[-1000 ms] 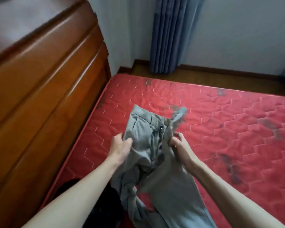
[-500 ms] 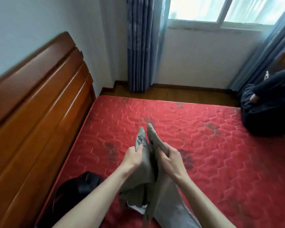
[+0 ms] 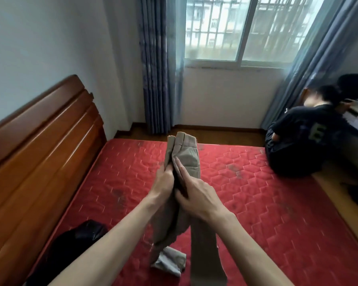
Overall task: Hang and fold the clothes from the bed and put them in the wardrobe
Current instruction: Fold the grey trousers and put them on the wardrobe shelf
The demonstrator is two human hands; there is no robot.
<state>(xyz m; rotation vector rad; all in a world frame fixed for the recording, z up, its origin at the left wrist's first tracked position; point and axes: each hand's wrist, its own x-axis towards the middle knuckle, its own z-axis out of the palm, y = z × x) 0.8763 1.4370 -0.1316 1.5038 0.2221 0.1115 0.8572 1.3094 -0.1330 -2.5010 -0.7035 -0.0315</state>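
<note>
Here, both hands grasp the trousers (image 3: 184, 159) at frame centre, held up over the mattress (image 3: 256, 203). Left hand (image 3: 163, 185) sits at 9 o'clock of the cloth, fingers curled round the folded edge, thumb side toward the fabric. Right hand (image 3: 196, 195) sits at 3 o'clock, fingers laid long up the cloth with the thumb pinching from below; the two hands almost touch, cloth pressed between them.

Trousers: grey-tan, folded lengthwise, waistband end standing up at 12 o'clock above the hands. The legs hang down toward 6 o'clock between the forearms; one leg runs straight down to the frame's lower edge, the other bunches and ends in a crumpled paler fold resting on the mattress.

Mattress: red, quilted in hexagons, dark smudges in several spots, no sheet. A dark garment (image 3: 74, 244) lies heaped on it at 8 o'clock, near the left forearm, apart from the trousers.

Headboard (image 3: 39, 151): reddish-brown wood, ribbed, running along the 9 o'clock side of the mattress against a pale wall.

At 12 o'clock, a window (image 3: 244, 29) with bars outside; blue curtains (image 3: 155, 65) hang either side of it. Wooden floor strip between mattress and wall.

At 3 o'clock, a second person (image 3: 304, 139) in dark clothes sits at the mattress's far corner, turned away toward the right-hand curtain.
</note>
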